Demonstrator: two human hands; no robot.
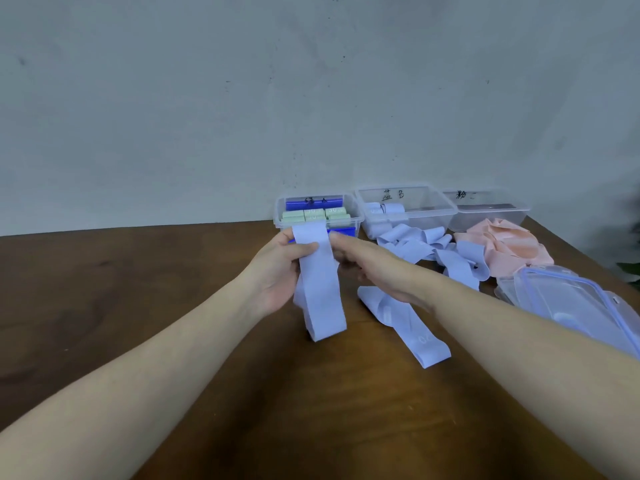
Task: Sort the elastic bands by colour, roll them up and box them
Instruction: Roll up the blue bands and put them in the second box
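My left hand (277, 271) pinches a pale blue elastic band (320, 292) near its top, thumb across the front; the band hangs down to the table. My right hand (367, 265) reaches in from the right behind the band, its fingertips at the band's upper edge. Another blue band (408, 323) lies flat on the table under my right forearm. A heap of blue bands (436, 251) and a heap of pink bands (505, 247) lie in front of the boxes. The left box (282, 216) holds green rolls (315, 214), the middle box (433, 211) two blue rolls (384, 207).
A third clear box (491, 213) at the right looks empty. Clear lids with blue seals (568, 299) are stacked at the right table edge. The boxes stand against a grey wall. The brown wooden table (138, 289) stretches left and towards me.
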